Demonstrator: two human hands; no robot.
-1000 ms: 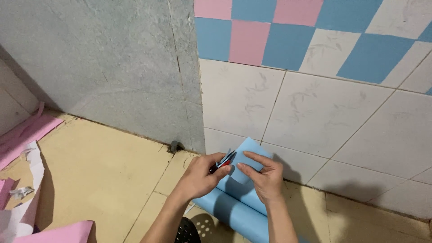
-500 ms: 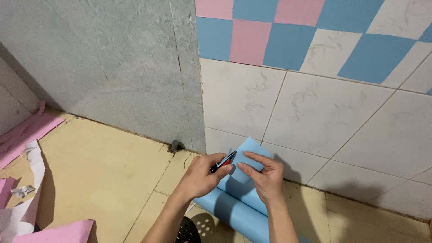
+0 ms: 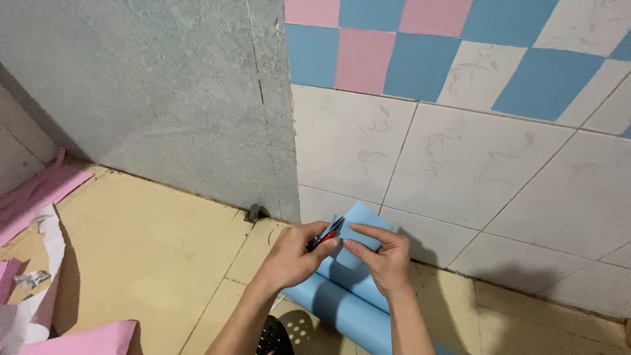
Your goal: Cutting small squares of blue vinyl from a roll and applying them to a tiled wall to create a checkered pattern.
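We saw both hands low in the corner where the tiled wall (image 3: 460, 171) met the grey plastered wall (image 3: 151, 98), working on a blue sheet (image 3: 363, 227) pulled up off a blue roll (image 3: 342, 309) that lay on the yellowish floor (image 3: 144, 243). The left hand (image 3: 292, 256) was closed around a small cutter (image 3: 327, 234) with a red and black body, its tip pointing up and right against the edge of the sheet; the blade itself was too small for us to make out. The right hand (image 3: 384, 260) was pinching the sheet — thumb under, index finger stretched flat along the top face — so closed on it, not open. The sheet stood just in front of the lowest white tiles, free end up, still joined to the roll below. We judged the material thin, light and floppy, likely to buckle or tear crooked if held far from the cut, so the grip belonged close beside the cutting line with the film kept taut between fingers and roll. The surface looked smooth, maybe a bit slippery — a pinch suited it better than a flat palm. Higher on the tiled wall, pink and blue squares (image 3: 401, 46) already covered some tiles. Pink strips (image 3: 39, 194) and white backing scraps (image 3: 39, 289) lay at the left edge of the floor, well apart from the hands, and a small pipe stub (image 3: 255, 212) stuck out at the base of the corner. A dark perforated object (image 3: 276, 336) showed under the left forearm; we could not tell what it was.
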